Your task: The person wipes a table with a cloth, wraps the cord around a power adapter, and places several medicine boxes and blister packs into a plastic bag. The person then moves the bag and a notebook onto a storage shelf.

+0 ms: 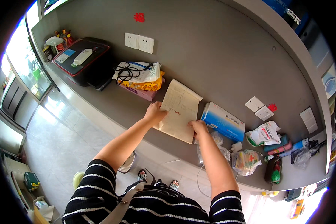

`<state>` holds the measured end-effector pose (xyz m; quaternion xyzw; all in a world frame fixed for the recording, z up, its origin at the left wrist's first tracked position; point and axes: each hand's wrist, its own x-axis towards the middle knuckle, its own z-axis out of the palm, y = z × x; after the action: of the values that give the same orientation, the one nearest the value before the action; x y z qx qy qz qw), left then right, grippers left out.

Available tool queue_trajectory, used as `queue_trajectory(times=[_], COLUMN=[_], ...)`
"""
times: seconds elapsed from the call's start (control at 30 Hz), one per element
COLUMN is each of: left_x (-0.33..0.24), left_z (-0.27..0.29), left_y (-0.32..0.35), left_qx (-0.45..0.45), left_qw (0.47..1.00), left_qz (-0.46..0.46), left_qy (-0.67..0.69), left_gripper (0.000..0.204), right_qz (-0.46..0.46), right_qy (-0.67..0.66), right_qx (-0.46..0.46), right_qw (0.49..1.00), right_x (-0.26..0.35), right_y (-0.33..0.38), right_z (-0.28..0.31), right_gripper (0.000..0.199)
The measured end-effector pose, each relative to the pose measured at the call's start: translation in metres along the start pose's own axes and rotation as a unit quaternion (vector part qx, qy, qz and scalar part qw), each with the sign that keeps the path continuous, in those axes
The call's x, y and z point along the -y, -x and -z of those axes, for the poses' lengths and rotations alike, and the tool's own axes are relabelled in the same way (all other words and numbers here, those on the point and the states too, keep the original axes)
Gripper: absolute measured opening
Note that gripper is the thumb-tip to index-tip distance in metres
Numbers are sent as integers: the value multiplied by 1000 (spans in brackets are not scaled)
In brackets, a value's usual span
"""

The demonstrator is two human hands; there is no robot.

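Note:
A cream paper notepad [179, 112] with faint handwriting and a small red mark lies on the grey shelf, its upper end curled over against the back panel. My left hand [155, 113] is closed on its left edge, thumb on the page. My right hand [198, 128] grips the right edge near the lower corner. Just right of the pad leans a blue and white box [224, 121]. Crumpled clear plastic [217, 139] lies beside my right wrist.
Left along the shelf are a pink box [140, 92] under packets and a coiled black cable [128, 72], then a black printer [84, 59] with a white power strip on it. Rightward stand a white packet [264, 133], a bag of small items [246, 162] and a dark bottle [273, 170].

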<state>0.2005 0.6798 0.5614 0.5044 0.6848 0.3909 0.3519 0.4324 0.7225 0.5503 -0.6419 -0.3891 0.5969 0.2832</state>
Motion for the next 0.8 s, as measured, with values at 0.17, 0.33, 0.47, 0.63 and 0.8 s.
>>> queue_trajectory(times=[0.17,0.33,0.47,0.63,0.8], left_x=[-50,-72,-53,-3,31], left_z=[5,17,9,0,5], left_y=[6,-4,-7,-2,-32], left_qx=[121,190,100,48,134], left_qw=[893,816,929,983,907], left_qz=[113,180,115,98,210], left_qy=[418,515,337,145,340], left_gripper=[41,40,40,35,31], right_qz=[-66,-104,-16,19,3], right_qy=[-129,-202,-190,-102,-62], right_qx=[25,62,26,-23,-74], right_qw=[989,972,981,994,995], right_x=[10,37,20,-5,0], right_y=[-1,25,1,-2,-6], right_z=[25,37,41,18,-9], right_gripper=[24,18,17,20,23])
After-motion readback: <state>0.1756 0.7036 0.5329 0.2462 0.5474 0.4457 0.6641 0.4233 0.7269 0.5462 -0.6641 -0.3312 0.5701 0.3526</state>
